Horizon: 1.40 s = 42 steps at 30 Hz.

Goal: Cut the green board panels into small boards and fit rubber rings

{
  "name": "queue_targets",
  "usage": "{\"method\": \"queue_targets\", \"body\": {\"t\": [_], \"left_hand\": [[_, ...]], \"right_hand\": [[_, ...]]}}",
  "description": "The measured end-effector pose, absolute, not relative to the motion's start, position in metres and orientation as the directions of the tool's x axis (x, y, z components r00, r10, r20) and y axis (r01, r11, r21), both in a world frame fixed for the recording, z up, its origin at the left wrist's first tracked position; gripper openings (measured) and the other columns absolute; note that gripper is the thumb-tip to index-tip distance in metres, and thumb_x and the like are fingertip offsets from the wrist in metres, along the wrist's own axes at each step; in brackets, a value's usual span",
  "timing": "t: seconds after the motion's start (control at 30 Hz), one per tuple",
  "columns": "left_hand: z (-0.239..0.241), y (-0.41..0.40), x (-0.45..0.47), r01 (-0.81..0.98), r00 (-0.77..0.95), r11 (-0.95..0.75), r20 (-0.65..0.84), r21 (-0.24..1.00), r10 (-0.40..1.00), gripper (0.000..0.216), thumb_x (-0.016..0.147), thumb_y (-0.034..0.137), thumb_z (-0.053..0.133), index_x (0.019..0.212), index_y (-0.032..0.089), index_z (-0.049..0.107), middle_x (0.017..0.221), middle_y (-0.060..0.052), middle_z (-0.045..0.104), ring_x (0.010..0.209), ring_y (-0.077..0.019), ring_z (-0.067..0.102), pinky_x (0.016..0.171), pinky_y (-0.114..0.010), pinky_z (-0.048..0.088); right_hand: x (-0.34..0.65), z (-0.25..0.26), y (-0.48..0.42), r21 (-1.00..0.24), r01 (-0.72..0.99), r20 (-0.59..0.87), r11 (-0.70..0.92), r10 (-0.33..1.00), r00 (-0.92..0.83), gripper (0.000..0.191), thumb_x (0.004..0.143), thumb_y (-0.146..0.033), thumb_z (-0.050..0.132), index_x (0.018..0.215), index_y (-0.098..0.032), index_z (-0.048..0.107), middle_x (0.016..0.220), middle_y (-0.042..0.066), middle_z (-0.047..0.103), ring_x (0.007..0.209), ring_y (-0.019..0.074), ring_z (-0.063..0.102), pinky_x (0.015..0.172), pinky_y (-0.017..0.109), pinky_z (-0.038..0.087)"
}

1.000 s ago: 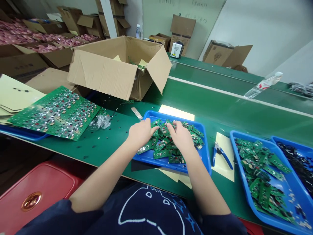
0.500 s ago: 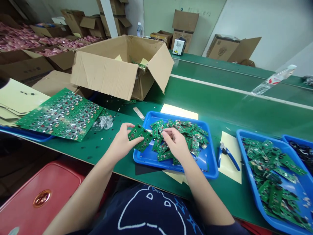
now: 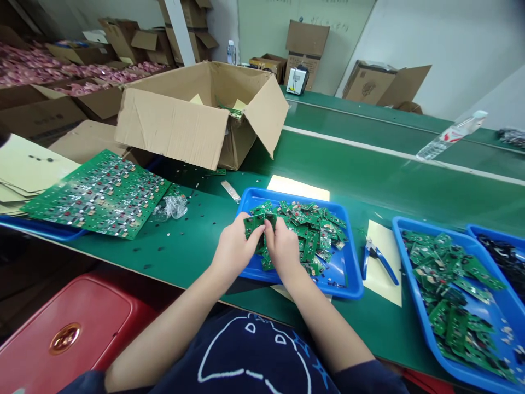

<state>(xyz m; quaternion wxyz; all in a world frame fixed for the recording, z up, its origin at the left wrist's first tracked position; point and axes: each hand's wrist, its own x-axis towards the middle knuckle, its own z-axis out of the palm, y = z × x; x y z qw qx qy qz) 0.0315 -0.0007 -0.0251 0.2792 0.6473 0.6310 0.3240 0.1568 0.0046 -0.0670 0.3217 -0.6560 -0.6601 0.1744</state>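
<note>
Over the left part of a blue tray (image 3: 351, 273), both of my hands grip one small green circuit board piece (image 3: 255, 221). My left hand (image 3: 235, 243) pinches its left side, thumb on the near face. On its right side my right hand (image 3: 284, 244) is closed, with the two thumbs almost touching. The piece is tilted up, and the fingers behind it are hidden. Beneath and beside my hands, a heap of small circuit boards (image 3: 314, 230) fills much of the tray.
Blue-handled cutters (image 3: 379, 260) lie on yellow paper at the right, beside a second blue tray (image 3: 422, 323) of boards. A large circuit board panel (image 3: 102, 197) rests at the left. Behind stands an open cardboard box (image 3: 172, 123). A water bottle (image 3: 451, 137) lies at the back right.
My left hand has moved right with the board piece, over the tray. My right hand has come down and left and now grips that piece's other side.
</note>
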Motion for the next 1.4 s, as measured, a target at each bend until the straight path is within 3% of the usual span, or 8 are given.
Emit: {"method": "queue_targets", "body": {"t": [0.23, 0.33, 0.47, 0.6, 0.73, 0.97, 1.23, 1.4], "left_hand": [[-0.031, 0.009, 0.027, 0.369, 0.002, -0.064, 0.068, 0.927, 0.998, 0.026, 0.083, 0.045, 0.047, 0.076, 0.020, 0.049, 0.064, 0.002, 0.053, 0.058, -0.0144, 0.052, 0.054, -0.025, 0.041], [-0.036, 0.012, 0.032, 0.187, 0.005, -0.012, 0.011, 0.982, 1.000, 0.030, 0.086, 0.047, 0.041, 0.072, 0.021, 0.044, 0.058, 0.004, 0.046, 0.051, -0.0125, 0.047, 0.051, -0.025, 0.041], [-0.039, 0.009, 0.041, 0.211, 0.023, -0.086, 0.083, 0.974, 0.996, 0.025, 0.086, 0.040, 0.042, 0.071, 0.020, 0.044, 0.062, 0.003, 0.048, 0.059, -0.0133, 0.052, 0.059, -0.025, 0.045], [-0.037, 0.002, 0.043, 0.406, 0.049, -0.061, 0.045, 0.912, 0.998, 0.023, 0.088, 0.041, 0.038, 0.081, 0.020, 0.046, 0.071, 0.000, 0.055, 0.056, -0.0145, 0.058, 0.053, -0.026, 0.046], [-0.038, 0.000, 0.043, 0.626, 0.084, 0.041, -0.119, 0.779, 0.989, 0.035, 0.093, 0.043, 0.019, 0.096, 0.019, 0.043, 0.069, -0.001, 0.060, 0.042, -0.0137, 0.058, 0.042, -0.025, 0.043], [-0.050, 0.003, 0.039, 0.859, 0.076, 0.010, -0.148, 0.511, 0.986, 0.039, 0.088, 0.047, 0.039, 0.102, 0.012, 0.050, 0.078, -0.014, 0.068, 0.075, -0.0317, 0.068, 0.065, -0.040, 0.050], [-0.016, 0.026, -0.036, 0.969, -0.094, 0.055, 0.153, 0.241, 0.984, 0.034, 0.088, 0.050, 0.041, 0.099, 0.023, 0.058, 0.093, -0.003, 0.068, 0.087, -0.0188, 0.065, 0.074, -0.028, 0.050], [-0.003, 0.046, -0.154, 0.872, -0.486, 0.473, 0.322, 0.124, 0.812, 0.041, 0.088, 0.027, 0.042, 0.121, 0.002, 0.046, 0.127, -0.028, 0.048, 0.124, -0.0391, 0.038, 0.097, -0.056, 0.032]], "right_hand": [[0.174, -0.050, 0.006, -0.476, 0.877, 0.104, -0.067, 0.986, 0.132, 0.054, 0.092, -0.050, 0.029, 0.124, -0.010, 0.046, 0.091, 0.018, 0.066, 0.078, 0.0272, 0.064, 0.059, 0.031, 0.043], [0.173, -0.043, 0.000, -0.590, 0.803, 0.218, 0.078, 0.974, 0.065, 0.051, 0.091, -0.052, 0.028, 0.114, -0.014, 0.054, 0.102, 0.016, 0.063, 0.093, 0.0273, 0.061, 0.070, 0.034, 0.046], [0.166, -0.045, -0.005, -0.818, 0.532, 0.169, 0.217, 0.976, -0.137, 0.039, 0.093, -0.046, 0.028, 0.088, -0.019, 0.056, 0.070, 0.004, 0.061, 0.060, 0.0171, 0.059, 0.059, 0.027, 0.045], [0.161, -0.056, -0.005, -0.806, 0.532, 0.263, 0.259, 0.962, -0.070, 0.036, 0.091, -0.045, 0.030, 0.072, -0.020, 0.047, 0.053, -0.001, 0.050, 0.044, 0.0142, 0.049, 0.046, 0.024, 0.036], [0.156, -0.068, -0.005, -0.594, 0.773, 0.354, 0.224, 0.935, 0.001, 0.047, 0.091, -0.050, 0.021, 0.068, -0.019, 0.048, 0.047, 0.001, 0.048, 0.040, 0.0165, 0.047, 0.042, 0.025, 0.028], [0.161, -0.054, -0.001, -0.302, 0.953, -0.058, -0.001, 0.998, -0.017, 0.046, 0.093, -0.045, 0.022, 0.102, -0.014, 0.055, 0.070, 0.011, 0.067, 0.064, 0.0262, 0.065, 0.052, 0.029, 0.039], [0.193, -0.045, -0.002, -0.437, 0.899, -0.123, -0.018, 0.992, -0.040, 0.059, 0.084, -0.061, 0.028, 0.118, -0.018, 0.051, 0.093, 0.010, 0.068, 0.073, 0.0262, 0.065, 0.060, 0.035, 0.048], [0.215, -0.062, -0.005, -0.552, 0.834, -0.086, -0.008, 0.995, -0.048, 0.055, 0.080, -0.064, 0.034, 0.108, -0.021, 0.055, 0.079, 0.005, 0.066, 0.055, 0.0192, 0.060, 0.051, 0.031, 0.046]]}}
